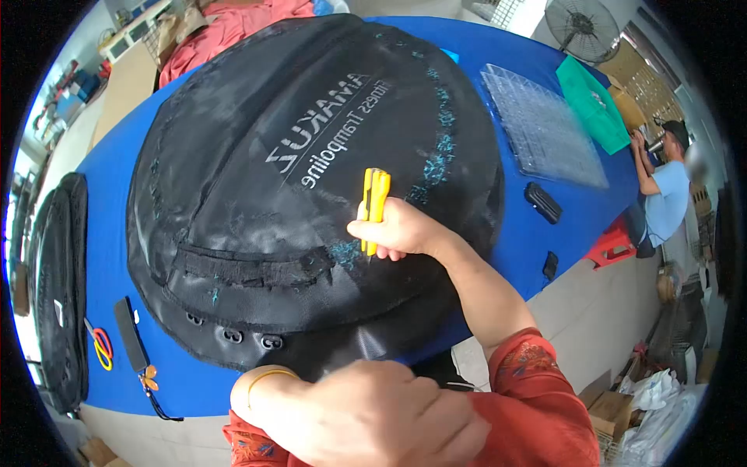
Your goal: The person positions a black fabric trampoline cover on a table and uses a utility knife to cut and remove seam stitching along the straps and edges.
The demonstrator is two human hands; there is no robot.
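A clear plastic tray (537,128) and a green bin (572,82), its contents too small to tell, sit toward the blue table's (109,226) far right. The right hand (402,229) curls its fingers round a yellow hand tool (377,196), thumb pressing it, over the round black trampoline bag (249,206). The tool's long axis runs nearly upright in view. The left hand's (381,412) blurred fingers bend inward; whether they grip anything cannot be told.

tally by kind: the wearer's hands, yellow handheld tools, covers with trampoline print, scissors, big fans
Wearer's hands: 2 (left hand, right hand)
Yellow tool: 1
Printed cover: 1
Scissors: 1
Fan: 1
Total: 6
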